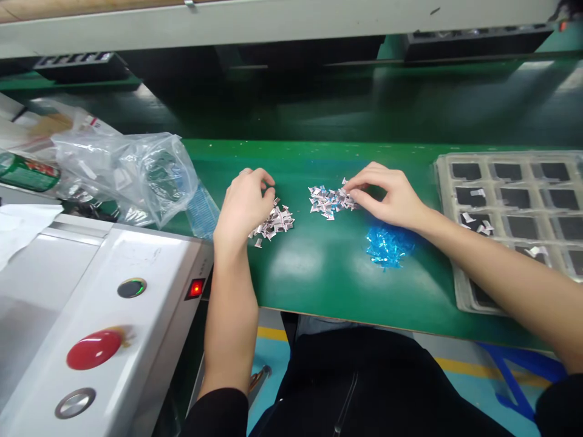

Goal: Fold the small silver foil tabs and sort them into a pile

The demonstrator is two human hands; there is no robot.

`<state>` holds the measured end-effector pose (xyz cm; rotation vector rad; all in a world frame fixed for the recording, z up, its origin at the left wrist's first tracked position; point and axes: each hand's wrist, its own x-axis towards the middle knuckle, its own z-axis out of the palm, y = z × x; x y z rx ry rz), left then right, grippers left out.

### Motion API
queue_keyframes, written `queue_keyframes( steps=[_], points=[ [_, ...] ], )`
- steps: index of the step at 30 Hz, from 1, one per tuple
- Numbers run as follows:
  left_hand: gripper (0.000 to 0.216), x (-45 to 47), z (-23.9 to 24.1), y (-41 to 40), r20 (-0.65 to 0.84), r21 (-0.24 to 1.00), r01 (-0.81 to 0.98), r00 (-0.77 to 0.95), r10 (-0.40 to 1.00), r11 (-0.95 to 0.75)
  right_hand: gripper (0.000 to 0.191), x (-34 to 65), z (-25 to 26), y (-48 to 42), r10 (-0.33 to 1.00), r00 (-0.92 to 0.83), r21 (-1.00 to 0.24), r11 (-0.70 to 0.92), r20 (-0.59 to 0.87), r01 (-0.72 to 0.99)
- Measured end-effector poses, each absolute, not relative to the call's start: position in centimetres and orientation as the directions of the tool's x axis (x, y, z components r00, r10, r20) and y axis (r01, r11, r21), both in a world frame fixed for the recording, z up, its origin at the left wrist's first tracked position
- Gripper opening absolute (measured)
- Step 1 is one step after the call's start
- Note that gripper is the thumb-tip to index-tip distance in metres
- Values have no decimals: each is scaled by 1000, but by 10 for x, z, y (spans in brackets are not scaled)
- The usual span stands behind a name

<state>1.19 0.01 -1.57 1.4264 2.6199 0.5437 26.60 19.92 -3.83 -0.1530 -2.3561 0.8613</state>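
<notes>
On the green tabletop (310,273), my right grip (386,189) seems to pinch a pale piece (345,181) at the middle pile (324,203); my left grip (243,205) curls over the left pile (281,222), its hold untellable. A lowered right wrist could scatter the blue slivers (388,247).

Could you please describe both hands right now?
Left hand: curled beside small, flat, greyish pieces; hold unclear.
Right hand: pinching at similar pieces; hold unclear.
</notes>
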Motion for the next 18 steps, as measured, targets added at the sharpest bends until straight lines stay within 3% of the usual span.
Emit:
queue_keyframes(
  steps=[4, 7, 12, 18],
  points=[
    [17, 9, -12, -2, -96, 333, 775, -538, 837, 537, 16, 265, -40, 200, 362, -801, -682, 728, 477, -77],
    [25, 6, -14, -3, -108, 289, 776, -555, 825, 560, 19, 266, -39, 201, 400, -798, -717, 694, 452, -58],
    [9, 4, -20, -2, -110, 294, 761, -575, 811, 579, 14, 267, -40, 209, 527, -672, -702, 712, 520, 14],
    [18, 8, -22, -1, -121, 332, 748, -571, 812, 575, 22, 267, -45, 234, 657, -587, -666, 703, 473, 249]
  ],
)
